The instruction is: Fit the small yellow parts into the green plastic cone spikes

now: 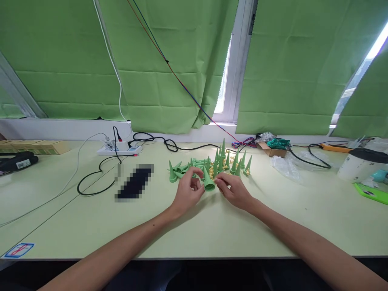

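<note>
A green hollow cone (209, 184) is tilted between my hands, its wide open base towards me and its tip pointing away. My left hand (189, 190) is closed on its side with thumb and fingers. Close to the right edge of the base, my right hand (235, 190) is pinched; whatever sits between its fingertips is hidden or too small to name. Just beyond, several green cones stand upright (223, 151), and more lie on their sides (182, 166) behind my left hand. Small yellowish pieces (247, 171) are scattered among the cones.
A power strip (118, 149) with black and white cables lies at the back left, near a pixelated dark object (135, 182). To the right are a small cardboard box (271, 149), plastic wrap (286, 167), a white container (359, 165) and a green phone (371, 193).
</note>
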Motion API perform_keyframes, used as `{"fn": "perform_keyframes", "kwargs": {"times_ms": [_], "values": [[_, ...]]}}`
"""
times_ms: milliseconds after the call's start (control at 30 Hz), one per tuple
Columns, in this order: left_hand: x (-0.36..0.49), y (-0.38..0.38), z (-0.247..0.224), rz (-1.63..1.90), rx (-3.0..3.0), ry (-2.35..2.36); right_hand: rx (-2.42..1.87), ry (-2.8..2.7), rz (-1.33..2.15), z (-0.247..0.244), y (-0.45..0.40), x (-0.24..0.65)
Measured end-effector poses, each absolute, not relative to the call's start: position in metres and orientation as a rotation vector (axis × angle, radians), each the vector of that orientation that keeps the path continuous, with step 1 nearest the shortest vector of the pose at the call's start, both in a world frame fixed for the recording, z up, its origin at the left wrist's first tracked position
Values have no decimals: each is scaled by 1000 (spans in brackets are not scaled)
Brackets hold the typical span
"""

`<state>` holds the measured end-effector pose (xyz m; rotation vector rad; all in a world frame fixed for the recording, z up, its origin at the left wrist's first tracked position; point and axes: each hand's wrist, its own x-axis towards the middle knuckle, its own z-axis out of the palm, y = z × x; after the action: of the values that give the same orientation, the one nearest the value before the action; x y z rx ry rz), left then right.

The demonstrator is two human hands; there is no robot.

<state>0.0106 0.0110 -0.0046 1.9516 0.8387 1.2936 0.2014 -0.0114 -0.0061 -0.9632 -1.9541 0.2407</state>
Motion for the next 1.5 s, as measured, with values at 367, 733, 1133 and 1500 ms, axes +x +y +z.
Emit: {"fn": "perform_keyframes", "kwargs": {"times_ms": [367,733,1133,1500], "values": [[14,14,0,899,1559,741,-902,-1950,102,-10,-5,204],[9,18,-3,750,1391,610,-928,-2023,156,-13,-4,205],[9,12,0,762,1675,660,-968,-2056,214,-13,-3,206],[11,12,-8,930,2061,757,-1031,-2134,251,-17,1,208]]}}
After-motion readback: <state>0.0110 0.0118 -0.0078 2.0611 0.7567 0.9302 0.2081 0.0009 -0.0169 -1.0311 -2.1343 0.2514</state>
